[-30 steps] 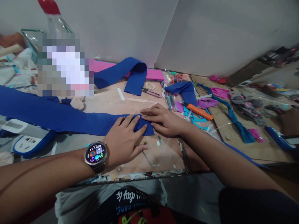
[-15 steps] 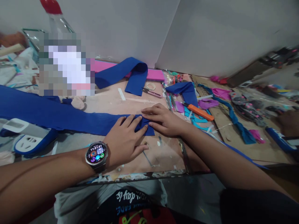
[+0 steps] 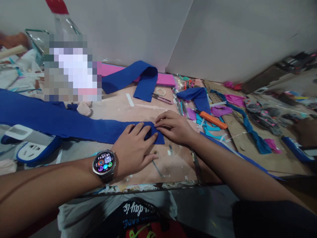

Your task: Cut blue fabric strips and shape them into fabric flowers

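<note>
A long blue strip runs across the work surface from the left, its end under my two hands. My left hand, with a watch on its wrist, lies spread on the strip, fingers apart. From the right, my right hand reaches the strip's top edge near its end, thumb and fingertips pressed together on the blue material. The strip looks slightly puckered between the hands.
Behind lie a folded blue strip, a tape roll and small scissors. An orange cutter is at the right. A blue-white tool sits left, with a red-capped bottle behind.
My right hand has drawn its fingers together into a pinch at the strip's edge and shifted slightly right. My left hand stays spread on the strip.
</note>
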`<state>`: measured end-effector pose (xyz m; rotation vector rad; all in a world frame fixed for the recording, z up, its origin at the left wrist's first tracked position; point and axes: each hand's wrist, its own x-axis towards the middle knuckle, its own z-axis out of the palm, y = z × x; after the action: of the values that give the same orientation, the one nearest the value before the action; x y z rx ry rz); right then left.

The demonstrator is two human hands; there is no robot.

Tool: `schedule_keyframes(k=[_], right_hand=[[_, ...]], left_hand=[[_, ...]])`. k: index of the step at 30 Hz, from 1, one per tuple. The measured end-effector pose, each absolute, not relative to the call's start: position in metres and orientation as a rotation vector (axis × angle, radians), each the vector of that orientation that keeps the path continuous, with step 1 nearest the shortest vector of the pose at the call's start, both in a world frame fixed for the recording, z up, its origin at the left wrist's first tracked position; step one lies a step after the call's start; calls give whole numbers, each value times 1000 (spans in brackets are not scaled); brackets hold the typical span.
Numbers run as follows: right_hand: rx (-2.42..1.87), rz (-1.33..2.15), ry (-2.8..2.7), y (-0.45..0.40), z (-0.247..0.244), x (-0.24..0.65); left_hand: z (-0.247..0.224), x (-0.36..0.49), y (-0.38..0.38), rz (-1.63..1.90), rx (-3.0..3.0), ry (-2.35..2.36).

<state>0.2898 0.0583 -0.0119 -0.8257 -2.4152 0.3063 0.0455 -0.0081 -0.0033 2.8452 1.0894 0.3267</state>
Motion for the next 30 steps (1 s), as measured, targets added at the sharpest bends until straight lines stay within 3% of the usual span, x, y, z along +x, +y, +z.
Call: schedule_keyframes(k=[30], right_hand=[[-901,417,-2425,53,-9,283]], left_hand=[[-6,45,-8,322,2854,1107]])
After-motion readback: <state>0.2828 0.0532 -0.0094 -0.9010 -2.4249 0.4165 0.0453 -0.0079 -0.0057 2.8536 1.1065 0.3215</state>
